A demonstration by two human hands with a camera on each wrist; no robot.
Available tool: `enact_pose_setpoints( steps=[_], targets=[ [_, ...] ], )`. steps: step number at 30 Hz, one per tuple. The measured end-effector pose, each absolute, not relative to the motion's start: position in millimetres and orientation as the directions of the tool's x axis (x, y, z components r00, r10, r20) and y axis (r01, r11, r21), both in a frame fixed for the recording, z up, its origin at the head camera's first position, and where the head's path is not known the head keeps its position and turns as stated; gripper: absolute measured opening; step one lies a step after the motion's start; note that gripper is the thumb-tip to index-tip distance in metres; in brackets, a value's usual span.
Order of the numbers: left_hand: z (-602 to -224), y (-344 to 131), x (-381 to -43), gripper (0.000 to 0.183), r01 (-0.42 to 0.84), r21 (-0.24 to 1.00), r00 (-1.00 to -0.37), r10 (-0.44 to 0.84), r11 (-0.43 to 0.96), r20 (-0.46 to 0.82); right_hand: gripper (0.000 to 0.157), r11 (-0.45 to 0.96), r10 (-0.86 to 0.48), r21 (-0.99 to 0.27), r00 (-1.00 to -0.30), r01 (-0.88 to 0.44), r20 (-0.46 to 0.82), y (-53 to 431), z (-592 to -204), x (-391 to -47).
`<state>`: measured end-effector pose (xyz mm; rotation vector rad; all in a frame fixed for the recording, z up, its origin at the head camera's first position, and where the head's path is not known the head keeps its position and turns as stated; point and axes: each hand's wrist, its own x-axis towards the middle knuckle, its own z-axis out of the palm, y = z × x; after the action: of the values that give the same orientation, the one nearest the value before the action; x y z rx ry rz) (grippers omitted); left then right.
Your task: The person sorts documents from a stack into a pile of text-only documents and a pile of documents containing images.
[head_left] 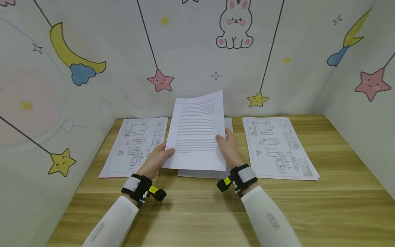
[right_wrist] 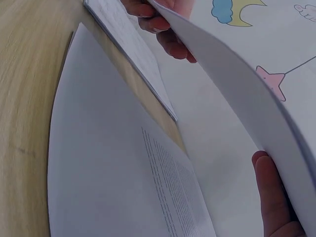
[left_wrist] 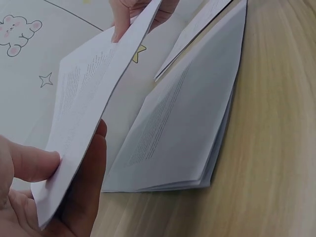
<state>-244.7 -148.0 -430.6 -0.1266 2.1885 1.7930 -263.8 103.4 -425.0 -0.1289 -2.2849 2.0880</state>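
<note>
A stack of printed sheets (head_left: 197, 127), tilted up toward the head camera, is held above the table between both hands. My left hand (head_left: 156, 158) grips its lower left edge, thumb on the printed face and fingers behind, as the left wrist view shows. On the opposite edge my right hand (head_left: 229, 148) pinches the sheets, thumb in front. Below the held stack lies another pile of text pages (left_wrist: 182, 118), mostly hidden in the head view. The right wrist view shows the same lower pile (right_wrist: 108, 148) apart from the raised sheets (right_wrist: 232, 74).
Pages with technical drawings lie in a left pile (head_left: 135, 145) and a right pile (head_left: 277, 147). The wooden table (head_left: 191, 212) meets a white wall (head_left: 197, 51) with cartoon prints at the back; more wall stands on both sides.
</note>
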Motion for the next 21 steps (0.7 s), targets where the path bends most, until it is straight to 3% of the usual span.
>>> enact_pose_setpoints(
  steps=[12,21],
  targets=[
    [-431,-120,-255,0.05,-0.261,0.948,-0.943,0.163,0.184,-0.291,0.041,0.146,0.126,-0.987,-0.99,0.075,-0.057,133,-429,-256],
    [-445,-106,-256,0.048,-0.26,0.909,-0.947,0.098,0.324,-0.306,0.042,0.222,0.137,-0.969,-0.988,0.104,-0.075,145,-444,-256]
  ],
)
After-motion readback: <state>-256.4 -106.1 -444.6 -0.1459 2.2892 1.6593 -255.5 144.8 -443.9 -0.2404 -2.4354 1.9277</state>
